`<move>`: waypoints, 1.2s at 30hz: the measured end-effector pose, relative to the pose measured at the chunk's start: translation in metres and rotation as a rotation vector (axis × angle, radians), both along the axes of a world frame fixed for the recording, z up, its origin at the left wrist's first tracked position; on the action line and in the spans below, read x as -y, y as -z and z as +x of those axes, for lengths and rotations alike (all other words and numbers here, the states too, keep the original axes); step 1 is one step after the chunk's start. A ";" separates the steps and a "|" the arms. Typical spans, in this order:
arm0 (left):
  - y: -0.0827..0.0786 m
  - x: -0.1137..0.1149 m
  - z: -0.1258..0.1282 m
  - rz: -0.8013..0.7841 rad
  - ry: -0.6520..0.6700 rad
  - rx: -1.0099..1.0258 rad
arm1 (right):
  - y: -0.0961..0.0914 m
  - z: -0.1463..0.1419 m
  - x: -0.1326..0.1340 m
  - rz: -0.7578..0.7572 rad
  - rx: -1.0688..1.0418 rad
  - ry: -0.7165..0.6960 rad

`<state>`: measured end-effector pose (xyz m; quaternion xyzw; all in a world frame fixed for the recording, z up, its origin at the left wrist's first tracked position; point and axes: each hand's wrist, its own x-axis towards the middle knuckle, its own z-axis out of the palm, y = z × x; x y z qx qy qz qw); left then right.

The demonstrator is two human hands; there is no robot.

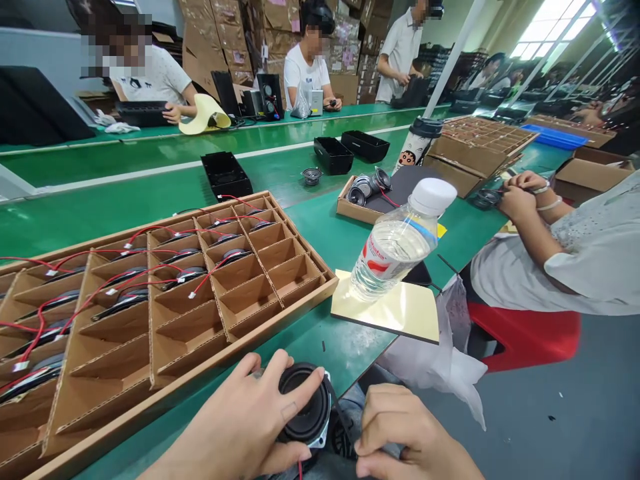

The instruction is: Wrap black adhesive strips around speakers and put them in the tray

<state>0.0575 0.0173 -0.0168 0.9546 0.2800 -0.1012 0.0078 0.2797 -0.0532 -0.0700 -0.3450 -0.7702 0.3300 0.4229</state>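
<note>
My left hand (250, 413) grips a small round loudspeaker (305, 407) with a black cone and a metal frame, its fingers spread over the rim. A bit of red wire shows beneath it. My right hand (400, 427) is closed in a pinch on a thin black strip (343, 415), which runs up to the speaker's right edge. Left of my hands stands a cardboard divider box (280, 320). Several speakers with red wires and white plugs sit in its far and left compartments; some nearer compartments hold none.
A water bottle (387, 250) stands on a yellow sheet (390, 310) near the table edge. Behind are a small carton (353, 210) of speakers, black housings (333, 155) and a patterned cup (417, 143). A co-worker (575, 240) sits at the right; others work across the green table.
</note>
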 end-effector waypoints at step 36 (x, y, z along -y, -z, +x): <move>-0.003 -0.031 -0.025 -0.595 -0.042 0.222 | 0.011 -0.004 -0.031 -0.051 -0.186 0.140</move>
